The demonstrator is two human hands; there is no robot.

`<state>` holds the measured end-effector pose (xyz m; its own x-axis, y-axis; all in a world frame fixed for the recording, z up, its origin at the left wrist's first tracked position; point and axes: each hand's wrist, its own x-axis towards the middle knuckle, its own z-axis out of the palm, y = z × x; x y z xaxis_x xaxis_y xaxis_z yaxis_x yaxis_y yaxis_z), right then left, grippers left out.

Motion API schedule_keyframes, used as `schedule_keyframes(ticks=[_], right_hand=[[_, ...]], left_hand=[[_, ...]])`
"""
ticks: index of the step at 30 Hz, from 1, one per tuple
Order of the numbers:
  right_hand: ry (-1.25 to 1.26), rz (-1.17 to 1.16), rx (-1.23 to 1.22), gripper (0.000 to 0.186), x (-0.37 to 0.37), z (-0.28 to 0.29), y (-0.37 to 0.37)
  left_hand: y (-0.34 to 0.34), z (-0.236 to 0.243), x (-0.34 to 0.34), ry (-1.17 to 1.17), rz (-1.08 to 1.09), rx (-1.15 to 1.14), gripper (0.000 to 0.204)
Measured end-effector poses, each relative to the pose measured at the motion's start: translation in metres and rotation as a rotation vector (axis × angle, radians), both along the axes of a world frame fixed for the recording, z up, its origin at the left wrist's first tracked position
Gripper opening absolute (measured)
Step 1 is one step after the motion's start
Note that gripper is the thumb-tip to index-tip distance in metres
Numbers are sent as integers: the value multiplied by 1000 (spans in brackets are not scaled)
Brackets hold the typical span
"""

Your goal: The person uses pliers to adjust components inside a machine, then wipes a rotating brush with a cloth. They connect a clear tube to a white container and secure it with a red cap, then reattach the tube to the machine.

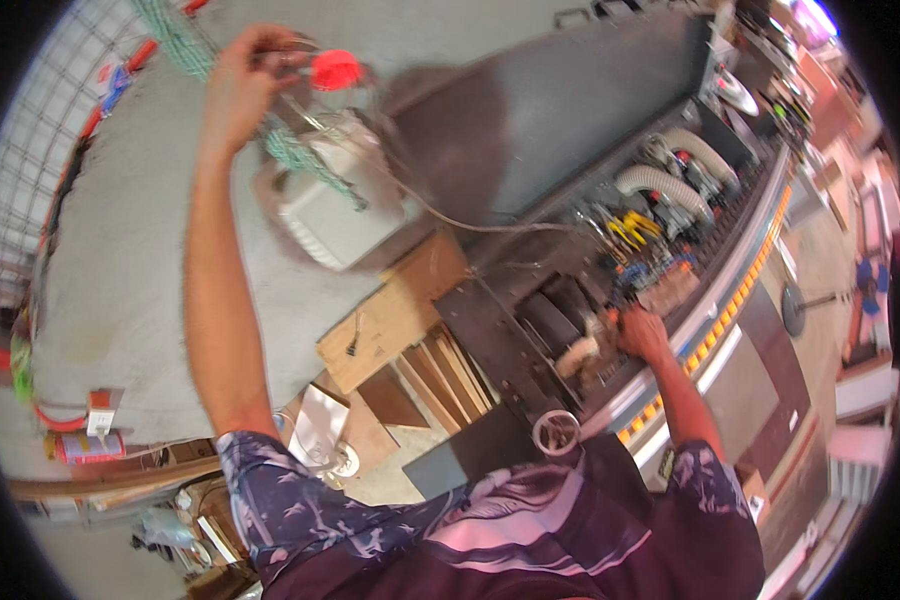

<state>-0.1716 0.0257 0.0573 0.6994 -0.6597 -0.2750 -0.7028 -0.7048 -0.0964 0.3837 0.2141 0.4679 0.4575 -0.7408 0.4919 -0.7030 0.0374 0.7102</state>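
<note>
My left hand (250, 80) is raised at the upper left, its fingers curled together around something thin that blur hides. Just right of its fingertips is a round red cap (337, 70). Below that hand, a white plastic jug (335, 215) stands against the grey surface, with green netted rope (305, 160) across it. A thin clear tube or cord (450, 218) runs from near the jug to the dark tool chest. My right hand (642, 335) reaches down into the open tool chest (480, 310), among its tools; its fingertips are mostly hidden.
Inside the chest lie yellow-handled pliers (632, 230), a ribbed beige hose (660, 180) and many small tools. The raised dark lid (550, 120) stands behind them. Wooden boards (440, 380) lean below the chest. A round cup (557, 433) sits at its near corner, close to my body.
</note>
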Motion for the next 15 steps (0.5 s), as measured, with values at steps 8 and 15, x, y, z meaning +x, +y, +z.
schedule_keyframes(ticks=[8,15], right_hand=[[-62,2,-68,22,-9,-14,-6],[-175,-226,-183,26,28,50,13]], left_hand=[[0,3,1,93,-2,1,26],[4,0,10,82,-7,8,28]])
